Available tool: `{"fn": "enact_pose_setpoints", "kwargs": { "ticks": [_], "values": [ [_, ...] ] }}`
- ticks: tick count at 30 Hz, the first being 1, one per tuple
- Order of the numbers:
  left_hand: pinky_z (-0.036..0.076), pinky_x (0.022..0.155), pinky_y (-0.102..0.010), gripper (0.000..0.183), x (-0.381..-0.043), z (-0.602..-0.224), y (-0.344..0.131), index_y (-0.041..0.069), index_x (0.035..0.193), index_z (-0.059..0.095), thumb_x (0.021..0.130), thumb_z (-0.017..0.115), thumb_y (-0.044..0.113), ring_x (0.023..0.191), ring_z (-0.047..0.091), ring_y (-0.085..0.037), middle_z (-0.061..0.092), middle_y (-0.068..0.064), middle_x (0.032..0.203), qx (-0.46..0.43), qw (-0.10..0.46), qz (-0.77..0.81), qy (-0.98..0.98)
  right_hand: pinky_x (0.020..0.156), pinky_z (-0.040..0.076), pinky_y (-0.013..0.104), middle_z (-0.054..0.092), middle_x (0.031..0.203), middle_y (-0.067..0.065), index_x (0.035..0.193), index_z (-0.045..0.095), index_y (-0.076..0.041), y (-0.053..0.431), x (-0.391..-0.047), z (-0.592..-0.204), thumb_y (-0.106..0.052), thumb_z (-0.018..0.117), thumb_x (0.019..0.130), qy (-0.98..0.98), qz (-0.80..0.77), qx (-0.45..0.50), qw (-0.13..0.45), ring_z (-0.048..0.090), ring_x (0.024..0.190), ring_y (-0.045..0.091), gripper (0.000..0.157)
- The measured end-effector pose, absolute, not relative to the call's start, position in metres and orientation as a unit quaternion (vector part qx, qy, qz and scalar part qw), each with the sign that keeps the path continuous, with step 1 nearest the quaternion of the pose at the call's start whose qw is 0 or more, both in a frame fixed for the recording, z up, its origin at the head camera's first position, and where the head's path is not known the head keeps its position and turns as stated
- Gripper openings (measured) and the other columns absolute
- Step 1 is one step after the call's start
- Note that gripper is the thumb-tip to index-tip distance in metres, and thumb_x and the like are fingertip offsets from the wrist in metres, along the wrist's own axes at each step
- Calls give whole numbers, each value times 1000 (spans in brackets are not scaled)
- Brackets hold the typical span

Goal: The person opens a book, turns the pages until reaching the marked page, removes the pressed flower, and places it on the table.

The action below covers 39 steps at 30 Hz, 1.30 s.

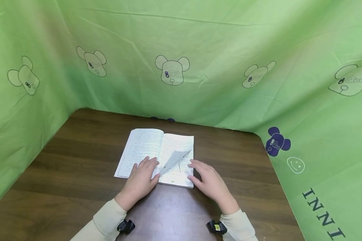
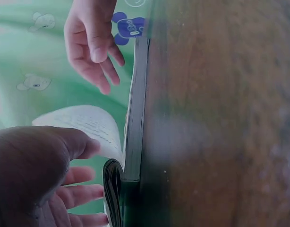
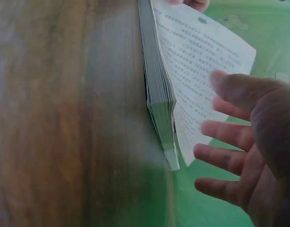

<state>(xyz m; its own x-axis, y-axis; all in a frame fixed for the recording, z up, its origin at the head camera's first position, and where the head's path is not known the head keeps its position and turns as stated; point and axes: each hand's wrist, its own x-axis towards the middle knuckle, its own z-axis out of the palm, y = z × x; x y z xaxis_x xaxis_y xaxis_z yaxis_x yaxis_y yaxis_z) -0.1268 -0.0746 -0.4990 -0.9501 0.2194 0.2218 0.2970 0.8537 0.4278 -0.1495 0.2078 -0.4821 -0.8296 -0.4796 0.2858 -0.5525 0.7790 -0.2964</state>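
Note:
A book of printed text lies spread on the table, and one of its leaves stands lifted and bent over the right-hand side. My left hand rests at the lower left page, fingers loosely extended, with the thumb close to the foot of that leaf. In the left wrist view the thumb is near the curling page; whether they touch I cannot tell. Beside the book's right edge hovers my right hand, its fingers spread and holding nothing. The right wrist view shows these fingers apart from the raised page.
The dark brown wooden table has rounded far corners. Green cloth printed with bear faces hangs around its back and sides. A black wrist camera is strapped at the left sleeve, another camera at the right.

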Motion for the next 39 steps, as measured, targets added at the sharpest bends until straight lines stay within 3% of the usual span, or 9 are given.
{"fn": "enact_pose_setpoints", "kwargs": {
  "ticks": [6, 10, 12, 15, 19, 24, 28, 39],
  "values": [
    [44, 103, -67, 73, -131, -499, -76, 5, 155, 37, 93, 72, 22, 136, 53, -38, 57, -19, 146, -130, 115, -252, -952, 116, 38, 56, 58, 149, 10, 130, 68, -10, 207, -149, -484, -35, 81, 88, -937, 165, 304, 37, 51, 141, 29, 51],
    [46, 106, -59, 97, -133, -499, -78, 2, 162, 15, 87, 75, 15, 142, 44, -41, 36, -25, 160, -132, 157, -254, -945, 117, 34, 60, 56, 150, 11, 132, 68, -9, 207, -148, -485, -39, 81, 86, -934, 162, 317, 21, 49, 143, 31, 56],
    [43, 109, -59, 103, -133, -498, -79, 1, 163, 11, 85, 77, 14, 148, 33, -44, 20, -26, 166, -131, 172, -246, -945, 117, 34, 60, 56, 150, 11, 132, 68, -10, 207, -148, -485, -40, 81, 86, -934, 159, 319, 15, 49, 143, 32, 56],
    [35, 110, -69, 109, -132, -498, -81, 3, 164, 9, 81, 80, 16, 152, 17, -49, 1, -27, 169, -124, 186, -226, -948, 117, 33, 60, 57, 149, 11, 131, 68, -9, 206, -147, -486, -40, 81, 87, -935, 155, 317, 7, 49, 142, 32, 56],
    [16, 112, -79, 113, -131, -497, -82, 5, 164, 12, 78, 83, 17, 154, 1, -52, -10, -26, 169, -123, 197, -207, -951, 117, 33, 60, 58, 148, 12, 131, 68, -8, 204, -147, -486, -40, 81, 86, -937, 152, 314, 1, 49, 142, 33, 56],
    [1, 112, -80, 113, -130, -496, -83, 9, 165, 13, 77, 83, 18, 154, -8, -52, -13, -22, 170, -119, 188, -194, -956, 117, 34, 60, 58, 148, 11, 129, 70, -8, 203, -147, -486, -40, 81, 86, -940, 150, 307, -2, 49, 142, 32, 54],
    [-3, 113, -79, 111, -130, -495, -85, 11, 165, 13, 79, 82, 19, 155, -10, -48, -11, -18, 171, -122, 173, -191, -958, 117, 34, 60, 58, 148, 10, 128, 70, -8, 202, -148, -485, -39, 81, 87, -942, 149, 300, -4, 50, 142, 32, 52],
    [5, 114, -79, 91, -131, -498, -90, 12, 162, 32, 81, 73, 13, 157, 5, -45, 12, -12, 172, -165, 146, -183, -958, 115, 39, 53, 65, 140, 7, 120, 74, -10, 193, -148, -484, -30, 79, 90, -953, 173, 249, 3, 55, 138, 28, 36]
  ]
}}
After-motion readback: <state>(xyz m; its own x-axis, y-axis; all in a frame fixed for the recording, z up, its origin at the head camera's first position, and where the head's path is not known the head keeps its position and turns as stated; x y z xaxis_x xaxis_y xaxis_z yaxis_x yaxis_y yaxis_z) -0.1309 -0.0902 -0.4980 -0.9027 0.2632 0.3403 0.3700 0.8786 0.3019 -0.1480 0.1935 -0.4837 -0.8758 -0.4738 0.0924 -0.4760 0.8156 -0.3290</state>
